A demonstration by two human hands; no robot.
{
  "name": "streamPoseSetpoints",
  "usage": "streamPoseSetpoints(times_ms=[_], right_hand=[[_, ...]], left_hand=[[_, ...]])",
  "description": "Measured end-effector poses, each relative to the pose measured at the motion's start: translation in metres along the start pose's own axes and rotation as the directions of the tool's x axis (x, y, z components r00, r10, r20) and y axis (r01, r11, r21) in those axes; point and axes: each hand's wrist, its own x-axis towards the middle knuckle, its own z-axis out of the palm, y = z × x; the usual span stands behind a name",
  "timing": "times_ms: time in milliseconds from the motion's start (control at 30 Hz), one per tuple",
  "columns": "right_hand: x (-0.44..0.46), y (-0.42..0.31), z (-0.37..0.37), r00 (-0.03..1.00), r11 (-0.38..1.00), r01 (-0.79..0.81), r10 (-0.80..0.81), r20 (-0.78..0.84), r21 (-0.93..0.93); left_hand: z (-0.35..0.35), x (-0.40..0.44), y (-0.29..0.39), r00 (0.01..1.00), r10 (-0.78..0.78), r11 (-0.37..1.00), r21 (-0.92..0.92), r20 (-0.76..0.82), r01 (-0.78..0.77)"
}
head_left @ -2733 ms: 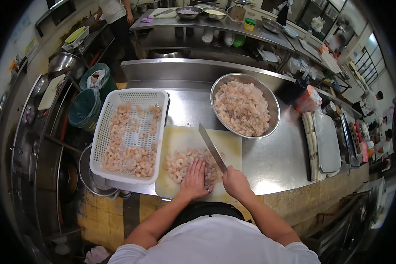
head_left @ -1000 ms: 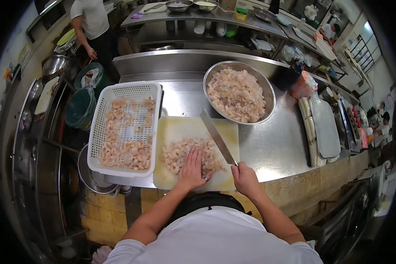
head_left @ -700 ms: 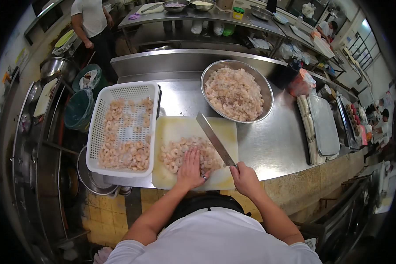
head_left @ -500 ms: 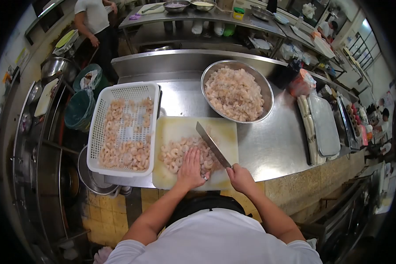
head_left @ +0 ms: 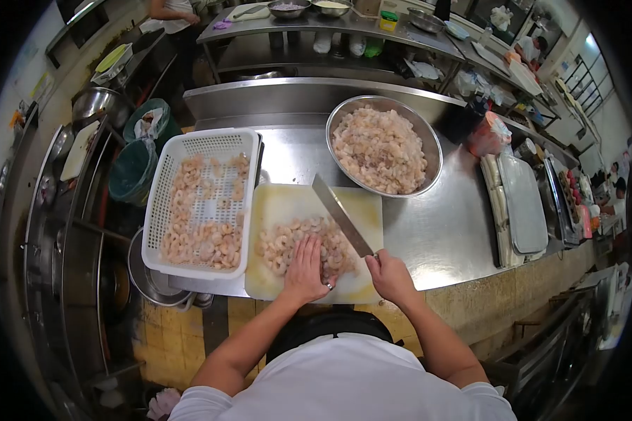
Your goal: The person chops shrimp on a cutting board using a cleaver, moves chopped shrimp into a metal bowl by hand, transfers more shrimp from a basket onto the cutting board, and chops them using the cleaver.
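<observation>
My right hand (head_left: 392, 276) is wrapped round the handle of a long knife (head_left: 342, 217), whose blade points up and to the left over the cutting board (head_left: 281, 200). Flat on the pile of peeled shrimp (head_left: 277, 245) lies my left hand (head_left: 305, 270), with a ring on it. The fingers are stretched out, close together. Left of the board, a white perforated basket (head_left: 242, 263) holds more shrimp. A steel bowl (head_left: 439, 165) heaped with shrimp pieces stands behind the board, to the right.
Stacked trays (head_left: 521, 203) and an orange-and-clear bag (head_left: 489, 135) lie at the counter's right. Green bins (head_left: 133, 172) stand left, beyond the basket. A co-worker (head_left: 175, 14) stands at the back left. Behind the counter is a steel table (head_left: 358, 34) with bowls.
The knife blade has lifted off the shrimp and swung a little left since half a second ago. My left hand stays on the pile. The co-worker at the back left has shifted.
</observation>
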Motion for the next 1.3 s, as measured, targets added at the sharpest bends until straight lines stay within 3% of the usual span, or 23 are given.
streamPoseSetpoints(times_ms=[167, 267, 467, 667, 833, 967, 1200, 1300], right_hand=[[0.019, 0.042, 0.028, 0.999, 0.993, 0.009, -0.013, -0.030, -0.121], [0.014, 0.031, 0.013, 1.000, 0.996, 0.001, -0.003, -0.012, -0.094], [-0.032, 0.003, 0.004, 0.997, 0.997, -0.075, 0.075, -0.023, -0.031], [-0.004, 0.013, 0.046, 0.999, 1.000, -0.005, 0.005, -0.052, -0.005], [-0.039, -0.025, 0.018, 0.997, 0.996, -0.076, 0.076, -0.010, 0.046], [-0.009, 0.003, 0.075, 0.999, 0.998, -0.038, 0.038, -0.003, -0.055], [-0.027, -0.039, 0.025, 0.998, 0.998, -0.056, 0.056, -0.042, 0.022], [-0.017, -0.006, 0.057, 0.997, 0.993, -0.079, 0.079, -0.006, -0.092]], left_hand=[[0.003, -0.012, -0.003, 0.991, -0.124, 0.990, 0.081, 0.058, 0.119], [0.006, -0.015, -0.006, 0.987, -0.137, 0.989, 0.069, 0.084, 0.131], [0.010, -0.014, -0.009, 0.991, -0.112, 0.993, 0.053, 0.068, 0.109], [0.008, -0.012, -0.010, 0.994, -0.086, 0.996, 0.036, 0.066, 0.084], [0.012, -0.010, -0.013, 0.996, -0.090, 0.996, 0.012, 0.003, 0.090], [0.014, -0.008, -0.011, 0.991, -0.112, 0.994, 0.011, -0.068, 0.113], [0.020, -0.010, -0.019, 0.989, -0.076, 0.996, -0.066, -0.130, 0.067], [0.014, -0.012, -0.018, 0.991, -0.074, 0.994, -0.085, -0.115, 0.064]])
